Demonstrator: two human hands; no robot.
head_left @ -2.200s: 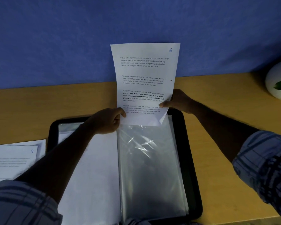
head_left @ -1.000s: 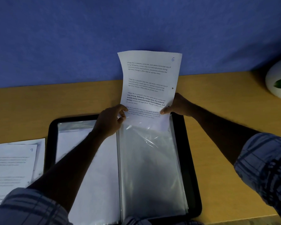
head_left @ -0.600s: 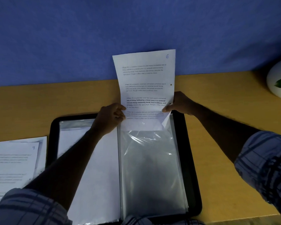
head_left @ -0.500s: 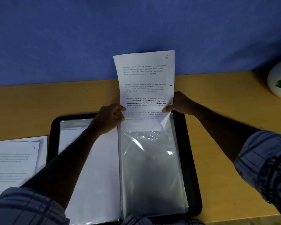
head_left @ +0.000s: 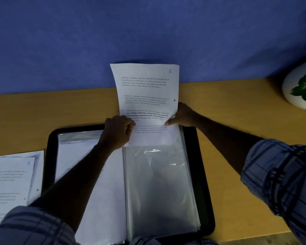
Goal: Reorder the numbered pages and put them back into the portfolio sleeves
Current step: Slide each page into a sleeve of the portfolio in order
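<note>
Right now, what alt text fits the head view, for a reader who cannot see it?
The left hand and right hand hold page 6 at the top opening of a clear sleeve in an open black portfolio. Page 9 lies left of it.

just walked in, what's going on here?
A person is sliding a white printed page marked 6 into the clear plastic sleeve on the right side of an open black portfolio. The left hand and right hand grip the page's lower edges; only its bottom end is in the sleeve. More loose white pages, the top one marked 9, lie on the wooden table to the left.
</note>
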